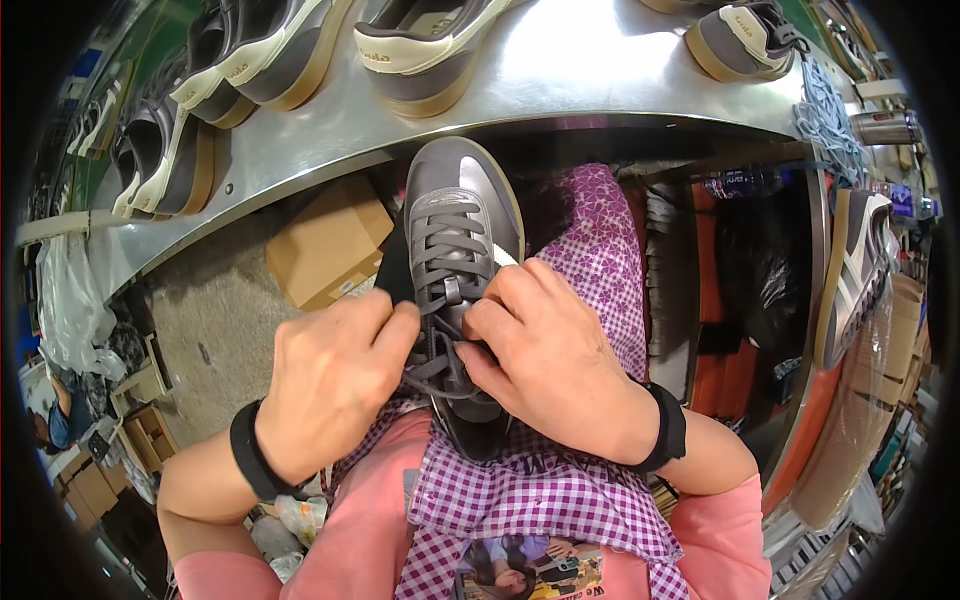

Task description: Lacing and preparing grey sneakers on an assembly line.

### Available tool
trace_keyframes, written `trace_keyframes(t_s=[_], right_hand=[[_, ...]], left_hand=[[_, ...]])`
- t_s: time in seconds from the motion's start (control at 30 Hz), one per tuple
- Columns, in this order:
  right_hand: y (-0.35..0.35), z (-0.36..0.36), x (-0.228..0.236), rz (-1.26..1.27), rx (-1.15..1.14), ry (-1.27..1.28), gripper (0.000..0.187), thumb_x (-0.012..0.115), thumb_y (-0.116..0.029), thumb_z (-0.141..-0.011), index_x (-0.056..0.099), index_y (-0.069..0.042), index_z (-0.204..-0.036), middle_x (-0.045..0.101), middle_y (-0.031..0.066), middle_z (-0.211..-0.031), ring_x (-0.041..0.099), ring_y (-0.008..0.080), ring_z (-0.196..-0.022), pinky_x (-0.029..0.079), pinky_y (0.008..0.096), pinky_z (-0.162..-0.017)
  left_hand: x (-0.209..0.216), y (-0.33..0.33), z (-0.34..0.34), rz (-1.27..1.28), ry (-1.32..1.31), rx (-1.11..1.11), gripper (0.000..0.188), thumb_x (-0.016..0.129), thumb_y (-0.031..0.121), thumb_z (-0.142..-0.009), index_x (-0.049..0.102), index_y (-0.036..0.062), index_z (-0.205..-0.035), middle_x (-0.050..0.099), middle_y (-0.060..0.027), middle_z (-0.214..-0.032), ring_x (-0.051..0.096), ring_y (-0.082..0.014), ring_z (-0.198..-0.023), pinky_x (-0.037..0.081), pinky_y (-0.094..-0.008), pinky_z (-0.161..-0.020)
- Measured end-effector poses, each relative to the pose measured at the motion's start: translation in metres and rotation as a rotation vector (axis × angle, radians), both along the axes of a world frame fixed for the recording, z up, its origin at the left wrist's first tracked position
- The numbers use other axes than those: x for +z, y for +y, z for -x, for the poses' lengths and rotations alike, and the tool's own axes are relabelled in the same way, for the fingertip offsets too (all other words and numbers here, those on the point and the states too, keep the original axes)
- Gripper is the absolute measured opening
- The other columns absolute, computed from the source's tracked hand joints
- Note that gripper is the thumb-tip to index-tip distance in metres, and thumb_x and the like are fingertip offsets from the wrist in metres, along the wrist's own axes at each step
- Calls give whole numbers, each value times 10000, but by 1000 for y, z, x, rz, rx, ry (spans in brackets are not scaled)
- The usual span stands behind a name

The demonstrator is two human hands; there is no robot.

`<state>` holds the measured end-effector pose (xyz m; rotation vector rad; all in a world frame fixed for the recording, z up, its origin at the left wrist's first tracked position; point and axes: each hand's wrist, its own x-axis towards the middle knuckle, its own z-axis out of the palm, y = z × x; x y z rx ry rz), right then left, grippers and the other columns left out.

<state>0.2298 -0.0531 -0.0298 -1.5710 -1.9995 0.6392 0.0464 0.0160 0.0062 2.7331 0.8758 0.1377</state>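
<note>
A dark grey sneaker (467, 220) with a gum-coloured sole rests over my lap, its toe pointing away from me. Grey shoelaces (447, 245) run crosswise up its front, and a loose loop of lace lies near the collar. My left hand (345, 365) is closed at the left side of the laces, its fingertips pinching a lace. On the other side, my right hand (540, 345) bends over the shoe's upper, with thumb and fingers closed on a lace by the tongue. The exact grip is partly hidden behind the fingers.
A shiny metal bench (560, 75) curves across the far side, with several similar sneakers (425, 50) on it. Pale blue laces (832, 120) hang at its right end. Another sneaker (852, 275) stands on edge at the right. A cardboard box (330, 240) lies on the floor.
</note>
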Motion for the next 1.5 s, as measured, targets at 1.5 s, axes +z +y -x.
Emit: trace_keyframes(t_s=[1.5], right_hand=[[-21,-23,15,288,-80,469,243,785,-159,-681,654,-43,-848,556,72,-1015,518,246,-921,407,357,-810]], left_hand=[[-23,-16,10,189,-359,146,362,827,216,-625,638,49,-884,580,-83,-925,562,-286,-851,450,-385,-727]])
